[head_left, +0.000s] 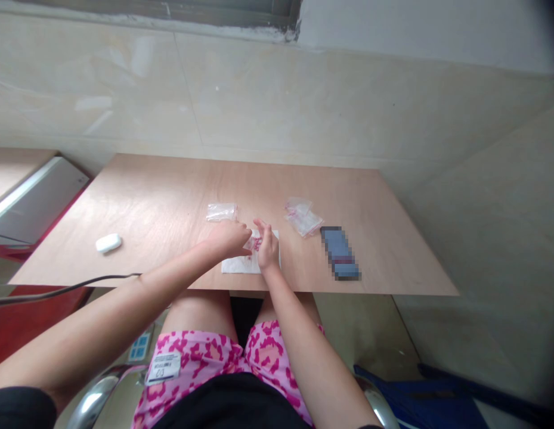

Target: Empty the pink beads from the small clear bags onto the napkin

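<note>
A: Where is the white, flat, rectangular sheet (pixel 241 266)?
B: It lies on the light-brown wooden desk (pixel 160 185), close to the near edge, and under both hands.

A: How is the left hand (pixel 232 238)?
B: It is above the far left part of the sheet, with bent fingers. Its grip looks rather narrow, but I cannot tell if it holds something.

A: And the right hand (pixel 268 247)?
B: It is above the right part of the sheet, fingers slightly curved. For this grip also, I cannot tell.

A: What is between them?
B: Small pink-red pieces (pixel 257 243), over the sheet; whether loose or packed, I cannot say.

A: And around the sheet?
B: Just beyond it, to the left, a clear plastic bag (pixel 221 212). Beyond it to the right, several clear plastic bags (pixel 305 219), overlapping. Farther right, a dark rectangular phone (pixel 340 253), blurred. Well to the left, a white rounded case (pixel 108 243).
</note>
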Available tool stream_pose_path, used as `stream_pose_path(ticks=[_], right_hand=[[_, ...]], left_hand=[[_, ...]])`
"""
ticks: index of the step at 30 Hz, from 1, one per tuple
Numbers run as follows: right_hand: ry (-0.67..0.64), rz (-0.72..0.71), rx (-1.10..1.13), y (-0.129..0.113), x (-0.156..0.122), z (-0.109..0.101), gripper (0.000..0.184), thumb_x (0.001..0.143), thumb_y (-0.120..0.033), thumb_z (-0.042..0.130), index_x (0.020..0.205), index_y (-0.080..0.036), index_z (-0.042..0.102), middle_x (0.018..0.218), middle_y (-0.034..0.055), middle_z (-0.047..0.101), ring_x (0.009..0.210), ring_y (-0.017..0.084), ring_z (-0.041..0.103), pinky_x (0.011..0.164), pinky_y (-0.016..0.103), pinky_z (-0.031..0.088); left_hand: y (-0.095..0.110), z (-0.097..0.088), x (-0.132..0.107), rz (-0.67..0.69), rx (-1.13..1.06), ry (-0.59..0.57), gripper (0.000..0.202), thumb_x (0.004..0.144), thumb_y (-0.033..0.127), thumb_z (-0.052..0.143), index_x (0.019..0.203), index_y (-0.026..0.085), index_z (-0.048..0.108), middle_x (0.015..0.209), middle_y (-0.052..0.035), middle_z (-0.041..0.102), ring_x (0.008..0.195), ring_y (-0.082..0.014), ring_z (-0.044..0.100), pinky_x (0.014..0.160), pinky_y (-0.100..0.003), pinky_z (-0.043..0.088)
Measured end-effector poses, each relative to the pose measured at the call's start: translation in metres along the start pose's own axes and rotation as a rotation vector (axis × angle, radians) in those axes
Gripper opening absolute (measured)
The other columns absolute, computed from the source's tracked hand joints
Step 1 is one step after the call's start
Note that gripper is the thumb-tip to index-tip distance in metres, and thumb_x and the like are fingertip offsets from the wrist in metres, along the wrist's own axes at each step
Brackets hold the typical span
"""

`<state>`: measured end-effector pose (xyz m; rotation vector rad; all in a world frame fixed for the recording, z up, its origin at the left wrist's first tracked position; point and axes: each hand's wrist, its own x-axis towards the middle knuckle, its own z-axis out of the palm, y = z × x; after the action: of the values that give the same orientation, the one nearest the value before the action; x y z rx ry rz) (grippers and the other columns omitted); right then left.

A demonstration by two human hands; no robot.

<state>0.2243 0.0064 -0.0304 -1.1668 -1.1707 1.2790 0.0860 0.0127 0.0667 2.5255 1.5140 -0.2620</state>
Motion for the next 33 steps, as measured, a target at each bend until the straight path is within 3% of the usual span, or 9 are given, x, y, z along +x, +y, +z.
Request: stream_pose_path(ticks=[3,6,11,15,17,21,23,28,33], right_hand=[[0.086,-0.065,0.007,0.000,-0.001,0.002,0.068,0.104,-0.068,0.028,0.128,-0.020,0.069,0.138,0.0107,0.068,0.135,0.024,0.057,0.114,0.043,0.044],[0.075,-0.087,-0.001,-0.001,-0.002,0.002,0.066,0.104,-0.067,0.029,0.127,-0.021,0.070,0.137,0.0105,0.069,0.134,0.025,0.059,0.114,0.043,0.044],[0.071,-0.087,-0.006,-0.002,-0.002,0.000,0.064,0.104,-0.065,0.030,0.127,-0.021,0.070,0.137,0.0095,0.069,0.132,0.024,0.060,0.112,0.042,0.045],[0.051,-0.057,0.011,-0.003,-0.003,0.001,0.067,0.103,-0.067,0.031,0.129,-0.019,0.069,0.138,0.0115,0.068,0.123,0.026,0.064,0.105,0.042,0.051],[0.045,-0.053,0.015,-0.005,-0.004,0.001,0.067,0.103,-0.067,0.031,0.128,-0.018,0.069,0.138,0.0117,0.067,0.122,0.026,0.064,0.105,0.042,0.050],[0.041,-0.071,-0.035,-0.011,-0.006,0.000,0.061,0.104,-0.064,0.033,0.125,-0.021,0.069,0.135,0.0099,0.069,0.126,0.024,0.060,0.112,0.042,0.044],[0.036,-0.072,-0.069,-0.014,-0.007,0.000,0.062,0.104,-0.065,0.032,0.125,-0.021,0.069,0.133,0.0103,0.069,0.124,0.024,0.061,0.111,0.041,0.044],[0.047,-0.078,-0.102,-0.016,-0.008,0.000,0.062,0.104,-0.064,0.033,0.125,-0.018,0.070,0.124,0.0120,0.072,0.117,0.024,0.064,0.100,0.036,0.051],[0.113,-0.061,-0.022,-0.013,-0.008,0.006,0.051,0.102,-0.058,0.042,0.121,-0.019,0.069,0.125,0.0118,0.072,0.118,0.024,0.064,0.102,0.038,0.051]], left_hand=[[-0.002,-0.005,-0.001,-0.001,-0.053,0.007,0.042,0.083,0.054,0.075,0.101,0.016,0.074,0.098,-0.0161,0.076,0.091,-0.0362,0.072,0.077,-0.040,0.050],[-0.014,-0.014,-0.002,-0.056,-0.228,0.011,0.055,0.084,0.067,0.067,0.106,0.017,0.073,0.095,-0.0140,0.076,0.086,-0.0327,0.072,0.073,-0.038,0.049],[-0.051,-0.038,-0.004,-0.033,-0.835,-0.055,0.062,0.096,0.070,0.047,0.114,0.016,0.070,0.102,-0.0128,0.076,0.088,-0.0264,0.071,0.075,-0.036,0.053],[-0.082,-0.051,-0.003,-0.040,-1.179,0.095,0.061,0.102,0.062,0.037,0.129,0.013,0.063,0.115,-0.0155,0.075,0.103,-0.0278,0.070,0.091,-0.042,0.054],[-0.095,-0.051,-0.001,-0.079,-1.113,0.199,0.062,0.101,0.062,0.037,0.130,0.013,0.063,0.123,-0.0161,0.072,0.113,-0.0299,0.067,0.099,-0.044,0.051],[-0.112,-0.030,0.005,-0.200,-0.663,0.363,0.068,0.096,0.063,0.050,0.146,0.017,0.053,0.148,-0.0162,0.058,0.135,-0.0344,0.054,0.113,-0.048,0.041],[-0.114,-0.012,0.009,-0.176,-0.495,0.348,0.072,0.095,0.062,0.052,0.152,0.018,0.046,0.152,-0.0170,0.053,0.140,-0.0349,0.049,0.117,-0.049,0.036],[-0.112,0.024,0.012,-0.153,-0.414,0.247,0.090,0.090,0.067,0.059,0.159,0.015,0.033,0.154,-0.0222,0.049,0.142,-0.0382,0.047,0.117,-0.050,0.036],[-0.099,0.026,0.004,-0.222,-0.465,0.370,0.100,0.088,0.068,0.063,0.162,0.016,0.021,0.166,-0.0237,0.031,0.154,-0.0393,0.030,0.123,-0.053,0.027]])
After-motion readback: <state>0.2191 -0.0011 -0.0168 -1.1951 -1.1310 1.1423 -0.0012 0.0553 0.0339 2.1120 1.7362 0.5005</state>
